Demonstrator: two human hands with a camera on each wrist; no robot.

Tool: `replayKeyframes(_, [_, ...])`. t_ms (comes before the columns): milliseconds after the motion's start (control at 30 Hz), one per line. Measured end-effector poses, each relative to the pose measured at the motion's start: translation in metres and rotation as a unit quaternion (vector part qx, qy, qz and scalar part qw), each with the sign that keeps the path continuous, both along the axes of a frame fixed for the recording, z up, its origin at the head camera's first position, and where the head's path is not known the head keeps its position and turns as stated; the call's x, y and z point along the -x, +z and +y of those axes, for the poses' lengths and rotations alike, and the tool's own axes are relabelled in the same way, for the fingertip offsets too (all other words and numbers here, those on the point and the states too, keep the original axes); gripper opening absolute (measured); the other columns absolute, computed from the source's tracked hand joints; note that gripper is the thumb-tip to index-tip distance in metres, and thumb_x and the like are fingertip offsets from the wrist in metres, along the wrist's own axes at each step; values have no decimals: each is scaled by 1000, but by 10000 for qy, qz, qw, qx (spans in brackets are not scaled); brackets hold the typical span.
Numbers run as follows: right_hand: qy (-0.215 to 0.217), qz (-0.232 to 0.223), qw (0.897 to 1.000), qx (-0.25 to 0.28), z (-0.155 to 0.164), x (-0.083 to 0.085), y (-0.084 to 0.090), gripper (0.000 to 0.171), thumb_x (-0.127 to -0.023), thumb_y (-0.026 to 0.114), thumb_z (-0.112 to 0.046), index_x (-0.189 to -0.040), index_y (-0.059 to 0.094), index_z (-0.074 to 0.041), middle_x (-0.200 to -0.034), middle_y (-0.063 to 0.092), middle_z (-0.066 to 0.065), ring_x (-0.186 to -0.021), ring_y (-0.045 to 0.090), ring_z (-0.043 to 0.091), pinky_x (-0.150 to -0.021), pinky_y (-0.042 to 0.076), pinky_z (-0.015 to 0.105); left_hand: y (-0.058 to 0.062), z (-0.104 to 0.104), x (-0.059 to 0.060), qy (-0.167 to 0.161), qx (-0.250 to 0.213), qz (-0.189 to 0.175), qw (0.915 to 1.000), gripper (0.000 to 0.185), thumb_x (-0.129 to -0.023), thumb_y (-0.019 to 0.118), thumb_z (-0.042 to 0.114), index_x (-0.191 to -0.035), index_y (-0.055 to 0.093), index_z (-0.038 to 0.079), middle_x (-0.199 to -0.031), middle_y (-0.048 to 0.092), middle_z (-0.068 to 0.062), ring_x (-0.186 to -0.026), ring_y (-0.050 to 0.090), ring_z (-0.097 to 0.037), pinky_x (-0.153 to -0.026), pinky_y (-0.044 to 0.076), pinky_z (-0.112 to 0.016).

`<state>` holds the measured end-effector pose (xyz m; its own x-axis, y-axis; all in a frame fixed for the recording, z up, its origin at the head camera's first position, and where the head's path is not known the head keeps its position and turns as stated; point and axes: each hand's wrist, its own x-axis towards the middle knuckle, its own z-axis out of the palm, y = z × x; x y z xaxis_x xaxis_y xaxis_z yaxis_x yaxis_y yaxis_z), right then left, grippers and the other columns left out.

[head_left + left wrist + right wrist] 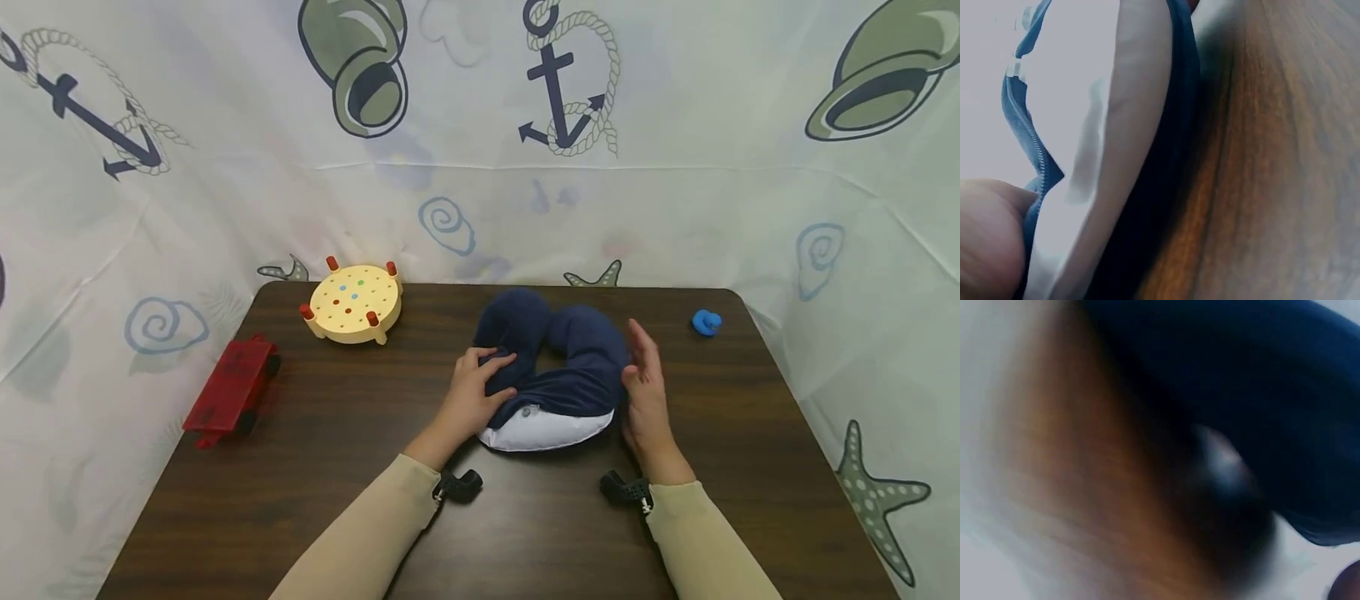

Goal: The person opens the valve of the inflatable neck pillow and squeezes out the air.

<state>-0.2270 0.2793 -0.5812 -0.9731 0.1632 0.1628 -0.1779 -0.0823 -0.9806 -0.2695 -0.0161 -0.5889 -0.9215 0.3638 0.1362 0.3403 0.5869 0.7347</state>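
Observation:
A navy U-shaped neck pillow (579, 362) lies on the table with its two rounded arms toward the far edge. Along its near side a white section (551, 431) shows below the navy cloth, and a zipper (1036, 147) runs beside the white fabric in the left wrist view. My left hand (474, 392) rests on the pillow's left side, fingers spread over the navy cloth and thumb beside the white part. At the pillow's right side my right hand (648, 408) stands with fingers extended upward, its inner side facing the navy cloth. The right wrist view is blurred.
A brown wooden table (360, 508) carries a red wheeled toy (232, 390) at its left edge. A yellow round toy with red-tipped pegs (356, 304) stands at the back left, a small blue toy (707, 322) at the back right. Behind hangs a nautical-print curtain (480, 108).

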Motion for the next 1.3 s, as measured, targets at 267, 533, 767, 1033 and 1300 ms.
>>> replayKeyframes(267, [1016,-770,9646,-2309,-1,5,2,75,-99,80,-6,-159,52,-41,-167,44,4,-163,29,35,-129,24,69,5,-9,3,28,-627,-63,9980,48,-104,76,32,-151,67,28,-155,49,-11,-143,43,-39,-117,42,-61])
replayKeyframes(533, [575,-736,9799,-1761,-9,2,-2,61,-106,73,-19,-161,52,-35,-168,44,2,-158,37,28,-128,30,51,9,-18,6,-592,-459,-496,9960,65,-99,82,39,-159,57,37,-169,40,-11,-156,33,-40,-123,36,-68])
replayKeyframes(767, [1004,429,9938,206,2,-2,-5,71,-105,68,-45,-160,51,-2,-178,34,12,-167,22,29,-134,13,44,3,-17,7,15,-594,315,9977,22,-96,86,33,-117,85,26,-104,63,-2,-101,56,-23,-89,48,-38])
replayKeyframes(1033, [1666,-575,9467,-2696,5,0,-5,63,-93,89,-36,-149,62,-41,-164,42,0,-163,26,34,-128,18,76,4,-20,6,-63,-783,602,9951,23,-99,81,44,-109,74,25,-160,48,-9,-150,38,-35,-121,34,-62])
replayKeyframes(1300, [1421,-387,9559,-2540,-2,-1,-3,41,-107,72,-24,-148,67,-26,-162,46,9,-162,30,38,-128,19,75,5,-23,10,-293,185,65,9994,61,-101,70,63,-154,56,36,-154,52,-5,-143,48,-31,-118,46,-57])
